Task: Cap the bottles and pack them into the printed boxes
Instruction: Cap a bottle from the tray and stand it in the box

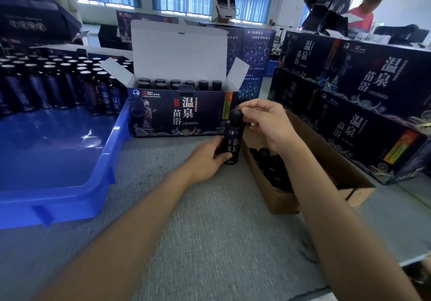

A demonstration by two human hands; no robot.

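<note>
Our left grip (pixel 207 158) clasps the labelled bottle (pixel 233 138) low down; our right grip (pixel 265 123) pinches its black cap (pixel 236 116) above. It is likely light, rigid and slick, so hold it mid-body.

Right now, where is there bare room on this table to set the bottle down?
Widest free patch: the grey table between the blue tray, the open printed box and the brown carton of caps. The tray's near half is bare too. Crowded: the tray's far half with bottles, and the right side with stacked printed boxes.
</note>
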